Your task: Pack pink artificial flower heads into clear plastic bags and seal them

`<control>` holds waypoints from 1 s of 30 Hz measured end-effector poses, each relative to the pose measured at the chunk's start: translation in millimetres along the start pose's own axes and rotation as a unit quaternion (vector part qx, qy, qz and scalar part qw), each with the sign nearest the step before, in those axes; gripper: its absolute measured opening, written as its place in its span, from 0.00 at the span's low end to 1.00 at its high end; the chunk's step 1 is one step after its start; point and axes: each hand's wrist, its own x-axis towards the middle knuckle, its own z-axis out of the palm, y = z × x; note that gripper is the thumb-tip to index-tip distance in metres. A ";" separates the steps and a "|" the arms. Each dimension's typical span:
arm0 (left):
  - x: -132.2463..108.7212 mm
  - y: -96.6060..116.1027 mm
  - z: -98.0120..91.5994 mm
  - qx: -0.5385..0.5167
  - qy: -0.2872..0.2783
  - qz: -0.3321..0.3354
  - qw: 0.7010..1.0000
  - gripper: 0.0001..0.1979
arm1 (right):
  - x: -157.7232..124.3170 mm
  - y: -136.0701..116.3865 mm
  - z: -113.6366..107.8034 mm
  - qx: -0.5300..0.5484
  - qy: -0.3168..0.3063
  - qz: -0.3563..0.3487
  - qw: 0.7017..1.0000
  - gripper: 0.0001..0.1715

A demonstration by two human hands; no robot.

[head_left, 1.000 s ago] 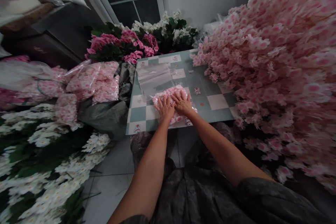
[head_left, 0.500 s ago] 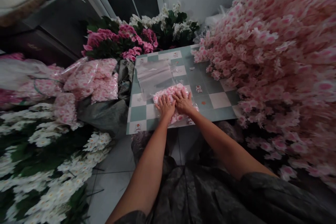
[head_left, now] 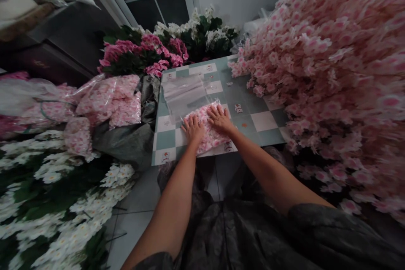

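Note:
A clear plastic bag filled with pink artificial flowers (head_left: 209,137) lies on a small table with a green-and-white checked cover (head_left: 262,124). My left hand (head_left: 192,128) rests flat on the bag's left side, fingers spread. My right hand (head_left: 220,119) presses flat on its upper right part, fingers stretched out. The two hands sit a little apart on the bag. Just beyond the bag lie empty clear plastic bags (head_left: 185,95).
A big heap of pink blossoms (head_left: 332,76) crowds the table's right side. Packed bags of pink flowers (head_left: 110,99) lie at the left, white flower bunches (head_left: 53,194) at the lower left. Magenta and white bouquets (head_left: 164,48) stand behind the table, by a dark window.
My hands, side by side on the bag's middle before, have slid apart, the left toward the bag's left edge. The view has shifted slightly.

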 end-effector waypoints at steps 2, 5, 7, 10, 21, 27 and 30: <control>-8.0 -1.6 -9.9 -0.010 -0.006 -0.001 1.000 0.30 | -3.4 5.6 -11.6 0.066 -0.010 0.033 0.997 0.34; -39.9 -0.2 -15.1 -0.005 0.017 0.105 0.994 0.32 | -28.0 17.7 -24.2 0.210 0.101 0.124 0.965 0.34; -66.7 3.7 -10.1 0.007 -0.018 0.216 0.976 0.35 | -59.3 24.2 -25.5 0.292 0.202 0.159 0.921 0.35; -95.5 10.7 -2.2 0.015 -0.064 0.263 0.962 0.32 | -116.6 27.2 -20.7 0.372 0.277 0.183 0.867 0.35; -137.0 5.4 -87.5 -0.547 -0.026 0.082 0.832 0.25 | -168.1 34.5 -36.1 0.558 0.176 0.163 0.794 0.50; -132.6 -6.0 -99.2 -0.652 -0.079 0.012 0.754 0.32 | -171.0 21.8 -51.1 0.722 0.036 0.115 0.681 0.40; -118.8 -9.8 -98.7 -0.672 -0.066 0.016 0.738 0.31 | -181.1 20.8 -51.7 0.751 0.054 0.149 0.641 0.35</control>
